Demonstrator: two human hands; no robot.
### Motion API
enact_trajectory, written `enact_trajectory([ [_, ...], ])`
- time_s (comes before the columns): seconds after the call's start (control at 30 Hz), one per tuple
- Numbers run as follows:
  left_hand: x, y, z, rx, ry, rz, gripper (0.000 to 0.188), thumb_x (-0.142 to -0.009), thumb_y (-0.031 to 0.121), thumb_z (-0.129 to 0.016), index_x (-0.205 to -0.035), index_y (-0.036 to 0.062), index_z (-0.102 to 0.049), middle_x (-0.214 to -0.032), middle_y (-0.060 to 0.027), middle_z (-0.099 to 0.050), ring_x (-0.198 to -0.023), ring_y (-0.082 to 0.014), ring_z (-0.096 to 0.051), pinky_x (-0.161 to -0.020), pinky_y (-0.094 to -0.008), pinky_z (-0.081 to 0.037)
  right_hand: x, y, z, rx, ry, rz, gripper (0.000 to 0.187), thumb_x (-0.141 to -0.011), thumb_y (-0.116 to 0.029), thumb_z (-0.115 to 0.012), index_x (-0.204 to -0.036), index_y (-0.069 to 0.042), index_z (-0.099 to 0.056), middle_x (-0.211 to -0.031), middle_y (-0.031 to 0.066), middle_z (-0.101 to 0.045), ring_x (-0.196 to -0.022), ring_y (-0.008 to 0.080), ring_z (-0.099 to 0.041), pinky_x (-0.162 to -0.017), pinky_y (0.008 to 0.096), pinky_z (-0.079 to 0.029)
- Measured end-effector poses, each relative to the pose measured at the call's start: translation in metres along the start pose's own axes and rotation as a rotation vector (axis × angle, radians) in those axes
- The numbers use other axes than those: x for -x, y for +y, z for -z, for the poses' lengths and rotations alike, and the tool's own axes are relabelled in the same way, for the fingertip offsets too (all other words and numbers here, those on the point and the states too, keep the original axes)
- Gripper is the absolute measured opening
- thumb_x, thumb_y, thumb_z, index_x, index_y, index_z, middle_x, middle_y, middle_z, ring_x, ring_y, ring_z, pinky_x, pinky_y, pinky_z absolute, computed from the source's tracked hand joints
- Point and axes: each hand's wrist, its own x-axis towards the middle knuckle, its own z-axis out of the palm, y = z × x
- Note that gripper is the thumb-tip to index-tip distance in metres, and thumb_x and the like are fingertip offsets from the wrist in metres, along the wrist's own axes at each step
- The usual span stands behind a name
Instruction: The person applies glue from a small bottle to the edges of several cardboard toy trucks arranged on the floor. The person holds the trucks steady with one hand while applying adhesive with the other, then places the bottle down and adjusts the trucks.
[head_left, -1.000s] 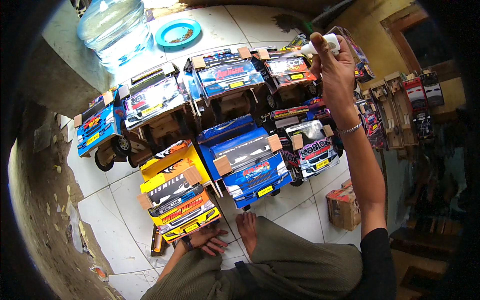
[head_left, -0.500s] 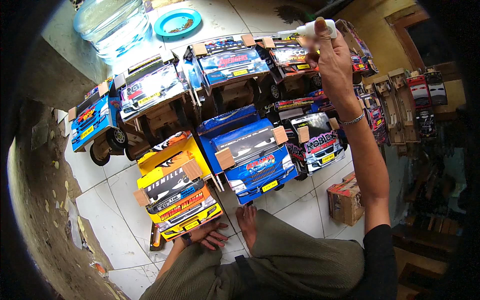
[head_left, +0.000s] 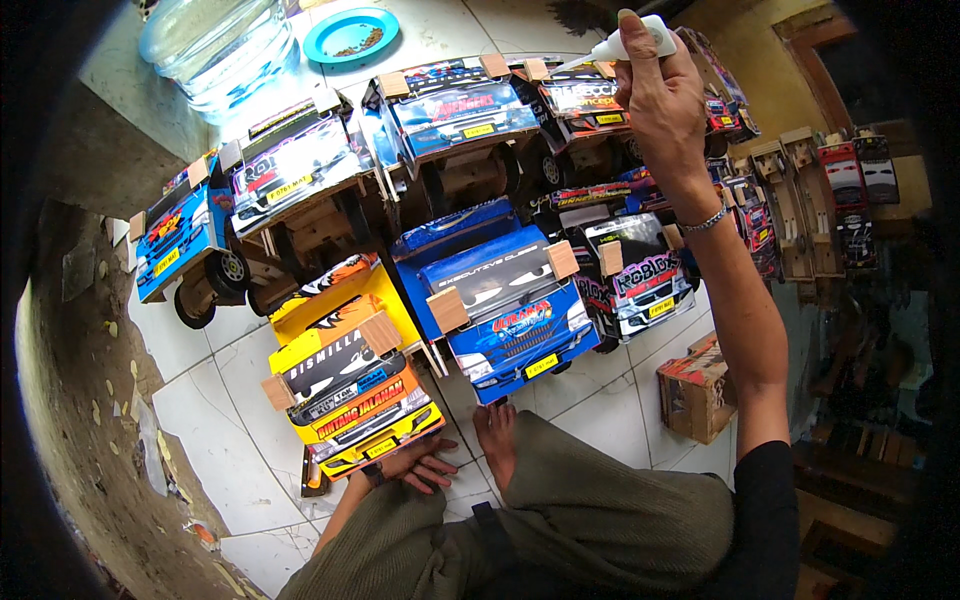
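Stretched out to the far right, my right hand (head_left: 668, 110) grips a small white squeeze bottle (head_left: 652, 36) with a thin nozzle. The nozzle points left, its tip by a small wooden block (head_left: 537, 70) on the upper edge of a toy truck with a black, white and orange front (head_left: 585, 97). Whether tip and block touch, I cannot tell. My left hand (head_left: 418, 464) lies low with fingers extended and holds nothing, just below the yellow toy truck (head_left: 372, 405). A blue toy truck (head_left: 520, 325), with wooden blocks at its upper corners, stands right of the yellow one.
More toy trucks (head_left: 300, 175) stand tilted in a back row. Behind them are a turquoise plate (head_left: 322, 50) with brown bits and a clear water jug (head_left: 220, 60). A wooden box (head_left: 697, 395) sits on the white tiles at right. Wooden truck bodies (head_left: 800, 200) line the far right.
My right hand has shifted slightly, and the bottle's nozzle now tilts down toward the wooden block. My left hand stays in place. The whole view has moved a little.
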Motion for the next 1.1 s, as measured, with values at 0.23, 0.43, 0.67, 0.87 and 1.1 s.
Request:
enact_trajectory([
  [0.23,-0.0007,-0.0004,0.0007,0.002,0.005,-0.003,0.062,-0.103,0.052,-0.043,-0.145,0.0063,-0.044,-0.122,-0.0234,-0.066,-0.103,-0.034,-0.071,-0.074,-0.043,-0.063,0.0001,-0.0082,-0.007,0.017,0.024,0.007,0.032,-0.104,-0.035,-0.056,-0.079,-0.016,-0.049,-0.062,-0.009,-0.041,-0.051,0.0009,-0.037,-0.045,0.0193,-0.029],
  [0.43,0.0004,0.0007,-0.0013,0.055,0.021,0.015,0.059,-0.104,0.05,-0.043,-0.144,0.0061,-0.046,-0.122,-0.0229,-0.067,-0.102,-0.0337,-0.071,-0.073,-0.043,-0.063,0.0022,-0.0097,-0.0088,-0.019,0.033,-0.032,0.029,-0.103,-0.035,-0.057,-0.083,-0.016,-0.048,-0.064,-0.0092,-0.041,-0.052,0.0011,-0.037,-0.045,0.0192,-0.029],
  [0.67,0.0041,0.0035,-0.0049,0.144,0.024,0.01,0.056,-0.103,0.048,-0.047,-0.142,0.006,-0.049,-0.115,-0.0215,-0.07,-0.098,-0.0331,-0.072,-0.072,-0.0428,-0.063,0.0021,-0.0106,-0.0084,-0.007,0.023,-0.031,0.03,-0.103,-0.035,-0.057,-0.083,-0.015,-0.049,-0.064,-0.0092,-0.041,-0.053,0.001,-0.037,-0.046,0.019,-0.029],
  [0.87,0.0043,0.0055,-0.0069,0.104,0.054,0.023,0.057,-0.103,0.048,-0.047,-0.141,0.0053,-0.049,-0.115,-0.0216,-0.07,-0.098,-0.0335,-0.072,-0.073,-0.0432,-0.063,0.001,-0.009,-0.0079,-0.014,0.031,-0.022,0.03,-0.103,-0.034,-0.057,-0.081,-0.015,-0.051,-0.062,-0.0095,-0.041,-0.051,0.0009,-0.036,-0.045,0.0191,-0.029],
  [1.1,0.0045,0.0061,-0.0065,0.05,0.048,0.013,0.058,-0.104,0.048,-0.045,-0.143,0.0057,-0.047,-0.119,-0.0217,-0.068,-0.1,-0.0329,-0.072,-0.074,-0.0431,-0.063,0.0004,-0.0106,-0.0031,-0.018,0.021,0.008,0.031,-0.103,-0.034,-0.056,-0.08,-0.014,-0.05,-0.061,-0.0094,-0.041,-0.049,0.0012,-0.036,-0.043,0.0193,-0.029],
])
